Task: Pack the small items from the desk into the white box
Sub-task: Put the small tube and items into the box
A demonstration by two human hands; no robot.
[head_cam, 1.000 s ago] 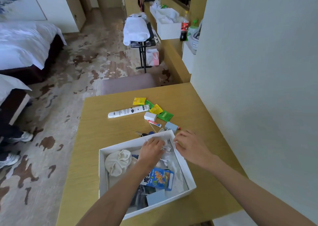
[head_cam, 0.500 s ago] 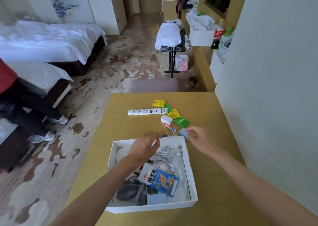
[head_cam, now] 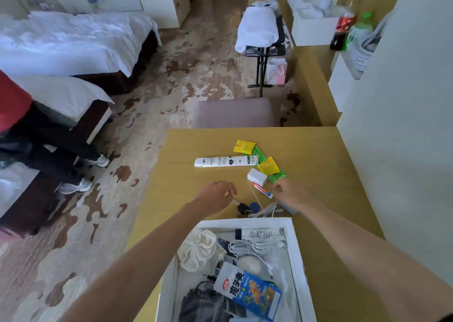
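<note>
The white box [head_cam: 245,221] sits at the desk's near edge and holds a cloth pouch [head_cam: 198,250], a white cable [head_cam: 255,244], a tube and a blue snack packet [head_cam: 252,290]. Beyond its far rim lie keys with a blue fob [head_cam: 247,207]. My left hand [head_cam: 217,195] hovers just left of the keys, fingers loosely curled, with nothing visible in it. My right hand [head_cam: 289,193] reaches past a blue-grey item [head_cam: 288,208]. Its fingertips curl down at the near green sachet [head_cam: 279,176], beside a small toothpaste tube [head_cam: 263,190]. A grip is not discernible.
Farther back on the desk [head_cam: 318,164] lie a long white remote [head_cam: 225,161], yellow sachets [head_cam: 244,147], another green sachet and a small white carton [head_cam: 257,176]. A wall [head_cam: 397,150] bounds the desk on the right. A padded stool [head_cam: 235,113] stands at the far edge.
Both hands have left the box and moved forward over the desk. The left went from the box interior to the keys, the right from the blue-grey item toward the sachets. The view tilted up.
</note>
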